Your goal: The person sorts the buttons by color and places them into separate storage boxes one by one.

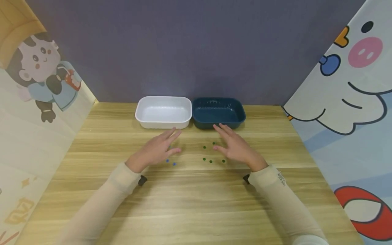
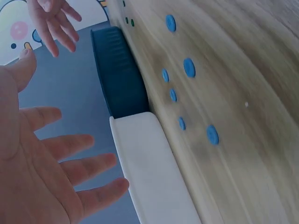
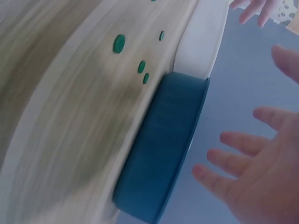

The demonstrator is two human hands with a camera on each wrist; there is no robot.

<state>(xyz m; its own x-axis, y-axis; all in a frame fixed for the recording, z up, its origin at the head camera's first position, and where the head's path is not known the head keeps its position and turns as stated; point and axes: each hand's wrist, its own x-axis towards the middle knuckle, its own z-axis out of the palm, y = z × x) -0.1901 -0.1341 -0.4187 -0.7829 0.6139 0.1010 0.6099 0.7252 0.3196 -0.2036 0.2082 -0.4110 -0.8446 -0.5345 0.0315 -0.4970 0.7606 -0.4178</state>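
My left hand (image 1: 156,151) hovers over the table with its fingers spread and holds nothing. Under and beside it lie several small round blue buttons (image 1: 174,164); the left wrist view shows these blue discs (image 2: 189,67) scattered on the wood, while the hand hides some in the head view. Opposite, my right hand (image 1: 237,146) is likewise spread above the table with nothing in it. Several small green buttons (image 1: 210,161) lie to the left of and below it, and in the right wrist view green discs (image 3: 119,43) rest flat near the dark bin.
A white rectangular bin (image 1: 163,124) and a dark teal bin (image 1: 218,125) stand side by side at the back of the wooden table (image 1: 196,204). Behind them rises a grey-blue panel (image 1: 190,51). Cartoon-printed panels (image 1: 352,112) flank the table on both sides.
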